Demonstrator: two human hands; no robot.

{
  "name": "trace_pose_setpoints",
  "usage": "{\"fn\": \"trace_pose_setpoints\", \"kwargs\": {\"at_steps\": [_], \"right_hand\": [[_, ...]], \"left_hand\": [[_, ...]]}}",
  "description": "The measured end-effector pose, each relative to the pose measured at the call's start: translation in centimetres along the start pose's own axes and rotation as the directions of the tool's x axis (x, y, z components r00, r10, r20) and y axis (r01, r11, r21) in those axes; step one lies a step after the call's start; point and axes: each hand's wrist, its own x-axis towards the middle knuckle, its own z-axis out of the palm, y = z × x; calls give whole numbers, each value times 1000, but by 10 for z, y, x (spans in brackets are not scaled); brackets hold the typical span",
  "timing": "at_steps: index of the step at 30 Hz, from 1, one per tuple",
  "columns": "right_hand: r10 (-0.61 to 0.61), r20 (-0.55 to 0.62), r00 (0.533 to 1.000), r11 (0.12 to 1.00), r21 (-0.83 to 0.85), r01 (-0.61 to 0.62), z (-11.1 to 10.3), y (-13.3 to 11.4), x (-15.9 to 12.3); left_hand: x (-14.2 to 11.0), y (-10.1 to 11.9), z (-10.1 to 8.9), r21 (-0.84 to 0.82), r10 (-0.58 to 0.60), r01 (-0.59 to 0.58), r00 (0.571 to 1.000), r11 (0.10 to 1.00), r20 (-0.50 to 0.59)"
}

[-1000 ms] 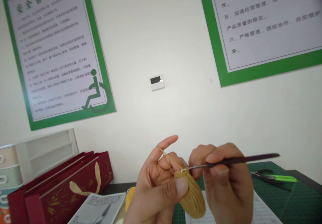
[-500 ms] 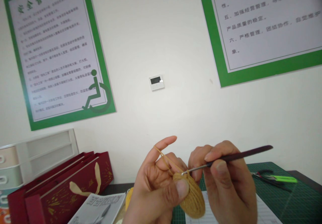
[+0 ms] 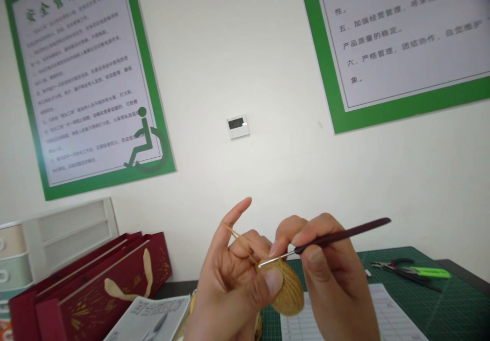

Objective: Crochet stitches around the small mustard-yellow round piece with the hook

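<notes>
My left hand [image 3: 229, 285] pinches a mustard-yellow crocheted piece [image 3: 289, 292] between thumb and fingers, with its index finger raised. A strand of yellow yarn [image 3: 241, 242] runs from that raised finger down to the piece. My right hand [image 3: 325, 264] holds a crochet hook [image 3: 340, 236] with a dark handle like a pencil. The hook's metal tip sits at the top edge of the crocheted piece, close to my left thumb. The underside of the piece is hidden behind my left hand.
A green cutting mat [image 3: 417, 300] lies on the table, with a printed form [image 3: 383, 315] and green-handled pliers or scissors [image 3: 415, 272] on it. Dark red gift bags [image 3: 88, 274], a booklet [image 3: 149, 320] and white drawers [image 3: 57, 244] stand at the left.
Both hands have shifted left, and the hook has moved with them. The hook's handle now points less far right, and its tip stays at the crocheted edge.
</notes>
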Motion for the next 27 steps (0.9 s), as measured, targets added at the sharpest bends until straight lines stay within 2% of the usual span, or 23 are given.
{"fn": "trace_pose_setpoints", "kwargs": {"at_steps": [6,11,14,17,21,24,27], "right_hand": [[65,-71,995,998,16,-64,-5,-2,0],[57,-44,997,998,-10,-58,-10,-7,6],[-21,-19,1000,998,-65,20,-11,-11,9],[-136,18,991,969,-207,137,-12,-16,9],[-266,106,958,888,-360,286,-14,-24,10],[-307,177,935,824,-443,354,-18,-27,11],[-352,291,889,715,-529,457,-22,-27,9]], "left_hand": [[2,-2,2,40,49,-48,998,998,-34],[3,-3,1,61,38,-36,999,997,-38],[2,-3,2,81,57,-52,997,995,-58],[2,-3,4,111,91,-82,993,990,-79],[2,-3,6,126,117,-105,989,986,-91],[2,-4,7,132,131,-118,987,984,-89],[2,-5,8,138,135,-121,986,983,-97]]}}
